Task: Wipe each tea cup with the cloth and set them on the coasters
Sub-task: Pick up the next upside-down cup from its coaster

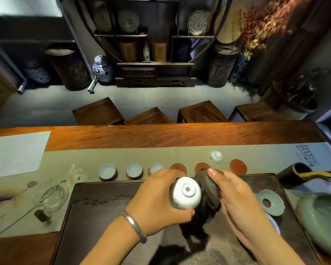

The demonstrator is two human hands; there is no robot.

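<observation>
My left hand [157, 196] grips a white tea cup [186, 193] turned bottom-up over the dark tea tray [96, 207]. My right hand [235, 194] holds a dark cloth [208, 197] against the cup's side, and the cloth hangs down below it. Three pale cups [107, 171] [134, 170] [156, 167] sit on coasters in a row on the left. Three red coasters [178, 167] [201, 166] [238, 166] lie bare to the right. Another white cup [216, 156] stands upside down on the runner behind them.
A glass pitcher [50, 196] stands left of the tray. At the right are a celadon saucer [271, 202], a green bowl [321, 211] and a dark holder with tools [294, 174]. White paper [15, 153] lies far left. Wooden stools [97, 111] line the table's far side.
</observation>
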